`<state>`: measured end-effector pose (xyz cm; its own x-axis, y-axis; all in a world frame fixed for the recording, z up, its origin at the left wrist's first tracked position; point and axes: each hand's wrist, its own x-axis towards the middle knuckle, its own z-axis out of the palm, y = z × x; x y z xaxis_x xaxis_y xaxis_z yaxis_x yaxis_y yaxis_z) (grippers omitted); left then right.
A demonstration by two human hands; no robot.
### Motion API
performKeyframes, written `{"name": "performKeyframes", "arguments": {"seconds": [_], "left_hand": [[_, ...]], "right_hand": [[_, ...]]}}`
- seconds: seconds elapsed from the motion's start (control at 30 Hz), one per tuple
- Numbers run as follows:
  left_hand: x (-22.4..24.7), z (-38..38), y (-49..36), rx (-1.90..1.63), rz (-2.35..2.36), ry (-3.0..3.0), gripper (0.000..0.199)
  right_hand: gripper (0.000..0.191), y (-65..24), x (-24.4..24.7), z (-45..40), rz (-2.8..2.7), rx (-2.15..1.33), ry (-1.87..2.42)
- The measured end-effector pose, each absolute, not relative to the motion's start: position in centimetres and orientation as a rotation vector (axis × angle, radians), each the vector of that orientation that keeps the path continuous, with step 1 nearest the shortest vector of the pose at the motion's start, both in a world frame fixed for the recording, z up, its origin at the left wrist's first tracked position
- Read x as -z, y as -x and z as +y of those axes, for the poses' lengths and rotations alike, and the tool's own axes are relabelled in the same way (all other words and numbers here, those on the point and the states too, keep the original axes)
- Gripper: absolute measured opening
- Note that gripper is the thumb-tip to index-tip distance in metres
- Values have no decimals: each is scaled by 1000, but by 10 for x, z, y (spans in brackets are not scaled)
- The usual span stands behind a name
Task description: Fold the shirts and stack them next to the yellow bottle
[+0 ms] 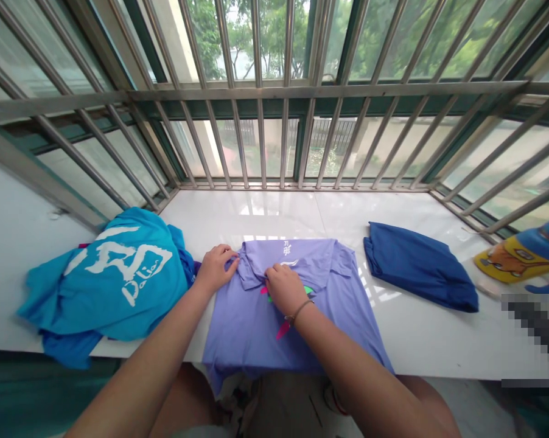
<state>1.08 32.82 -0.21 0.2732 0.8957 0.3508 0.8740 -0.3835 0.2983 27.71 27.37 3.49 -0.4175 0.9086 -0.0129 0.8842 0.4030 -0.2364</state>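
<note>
1. Pinching the lavender shirt [347, 316], the right hand [284, 289] grips its folded-over edge.
2. Left hand [218, 267] touches its corner, perhaps pinching; I cannot tell.
3. Left of both: turquoise shirt [114, 280].

Pictured on a glossy white ledge [420, 340]: bunched turquoise shirt [119, 280] with white lettering at nine o'clock; partly folded lavender shirt [251, 322] at six, draped over the near edge; folded dark-blue cloth [420, 264] at three; yellow-and-blue container [521, 252] farther out.
</note>
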Motion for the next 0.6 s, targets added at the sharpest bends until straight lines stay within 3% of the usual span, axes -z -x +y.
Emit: {"name": "performKeyframes", "arguments": {"seconds": [0.17, 0.43, 0.6], "left_hand": [[4, 328, -12, -662, 1555, -2550, 36], [18, 340, -11, -548, 1727, -2529, 44], [18, 340, -10, -554, 1734, -2524, 44]], "right_hand": [[21, -269, -45, 281, -2471, -311, 1580], [13, -256, -38, 267, -2639, -369, 1306], [23, -279, -45, 257, -2571, -387, 1322]]}}
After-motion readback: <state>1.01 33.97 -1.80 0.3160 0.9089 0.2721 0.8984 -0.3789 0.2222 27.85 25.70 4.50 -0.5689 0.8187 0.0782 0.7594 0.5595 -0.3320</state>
